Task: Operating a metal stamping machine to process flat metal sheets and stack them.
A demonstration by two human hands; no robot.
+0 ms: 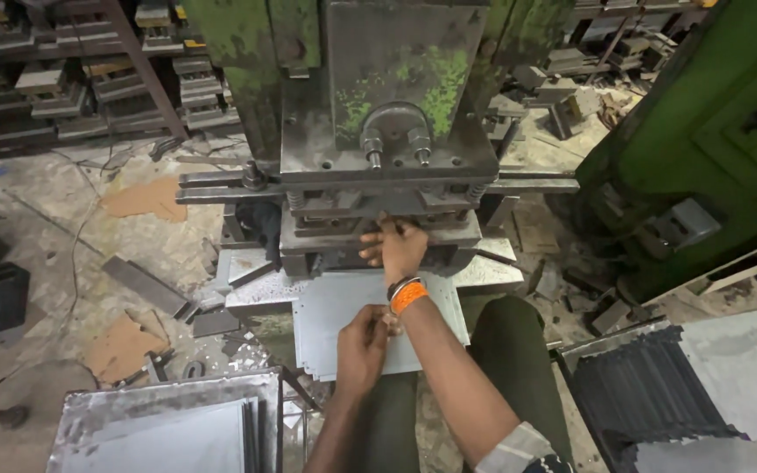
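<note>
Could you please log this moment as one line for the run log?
right hand reaching into press die | left hand on metal sheet | seated

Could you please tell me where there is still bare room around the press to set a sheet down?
The free patch is the metal sheet on the press table, left of the left hand and before the die. The floor is bare toward the cardboard. The die mouth is crowded by the right hand; scrap strips clutter the left.
</note>
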